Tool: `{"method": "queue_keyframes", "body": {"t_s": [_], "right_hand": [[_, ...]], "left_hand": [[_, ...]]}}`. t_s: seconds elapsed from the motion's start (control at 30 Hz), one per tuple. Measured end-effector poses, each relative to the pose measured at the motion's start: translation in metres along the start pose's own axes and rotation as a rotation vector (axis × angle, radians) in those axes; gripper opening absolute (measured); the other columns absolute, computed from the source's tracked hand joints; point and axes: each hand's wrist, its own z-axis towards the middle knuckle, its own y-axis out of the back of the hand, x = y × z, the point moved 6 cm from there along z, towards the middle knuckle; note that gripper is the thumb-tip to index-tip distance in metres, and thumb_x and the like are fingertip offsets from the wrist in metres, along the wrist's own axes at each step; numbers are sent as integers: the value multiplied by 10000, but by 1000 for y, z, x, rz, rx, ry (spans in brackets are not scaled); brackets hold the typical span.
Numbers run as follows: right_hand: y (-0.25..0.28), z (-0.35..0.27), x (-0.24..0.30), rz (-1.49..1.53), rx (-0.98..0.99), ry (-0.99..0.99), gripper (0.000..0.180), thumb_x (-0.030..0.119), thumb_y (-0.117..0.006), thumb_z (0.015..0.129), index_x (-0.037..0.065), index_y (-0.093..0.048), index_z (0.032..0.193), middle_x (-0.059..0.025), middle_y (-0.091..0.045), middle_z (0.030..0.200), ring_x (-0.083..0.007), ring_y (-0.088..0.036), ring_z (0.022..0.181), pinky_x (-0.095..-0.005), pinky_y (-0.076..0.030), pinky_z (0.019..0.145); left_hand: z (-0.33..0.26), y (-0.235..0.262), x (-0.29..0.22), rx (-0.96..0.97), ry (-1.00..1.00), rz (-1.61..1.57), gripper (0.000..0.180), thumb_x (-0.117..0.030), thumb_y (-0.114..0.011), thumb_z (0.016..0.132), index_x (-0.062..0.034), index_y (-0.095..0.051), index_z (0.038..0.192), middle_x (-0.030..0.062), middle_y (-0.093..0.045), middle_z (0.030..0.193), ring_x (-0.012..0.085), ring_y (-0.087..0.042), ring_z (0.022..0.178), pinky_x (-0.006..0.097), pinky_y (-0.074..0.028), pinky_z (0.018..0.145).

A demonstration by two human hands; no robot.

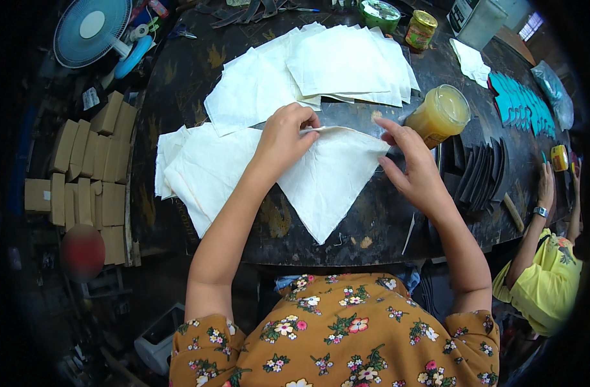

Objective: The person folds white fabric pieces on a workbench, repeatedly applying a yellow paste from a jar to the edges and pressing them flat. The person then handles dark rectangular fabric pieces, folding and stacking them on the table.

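A white cloth piece (330, 184), folded into a triangle with its point toward me, lies in front of me on the dark table. My left hand (285, 138) pinches its upper edge near the middle. At the cloth's right corner is my right hand (414, 164), thumb and fingers apart around it; whether they touch it I cannot tell. Left of the triangle, partly under my left forearm, lies a pile of folded white cloths (208, 161). Beyond my hands spreads a fanned stack of flat white cloth sheets (340, 61).
Right of the stack stands a jar of yellowish paste (436, 116), beside dark strips (482, 174) and teal cut pieces (520, 103). A fan (92, 29) and cardboard boxes (92, 155) are at left. A co-worker in a yellow shirt (546, 284) works at the right.
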Motion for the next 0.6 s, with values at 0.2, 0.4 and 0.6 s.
{"method": "queue_keyframes", "body": {"t_s": [0.2, 0.4, 0.6], "right_hand": [[-29, 33, -6, -83, 202, 41, 879, 27, -739, 951, 179, -356, 1728, -172, -728, 1235, -377, -686, 1180, -507, -498, 1048], [-38, 36, -8, -124, 274, 12, 869, 41, -726, 966, 179, -343, 1733, -152, -745, 1213, -364, -694, 1163, -512, -487, 1048], [-25, 40, -4, 247, 98, 91, 808, 166, -671, 1055, 193, -293, 1769, -169, -730, 1384, -340, -690, 1277, -474, -472, 1134]], "left_hand": [[-13, 9, 2, -142, 17, -210, 333, -26, -829, 849, -48, -758, 1174, 113, -772, 1109, 220, -733, 980, 360, -576, 923], [-21, 16, 11, -213, -59, -129, 285, -27, -822, 871, -64, -775, 1149, 77, -791, 1048, 285, -719, 984, 436, -522, 990], [-32, 14, -31, -160, -441, 277, 267, -35, -843, 795, -115, -789, 1044, 21, -780, 1091, 250, -704, 1088, 451, -461, 1062]]}}
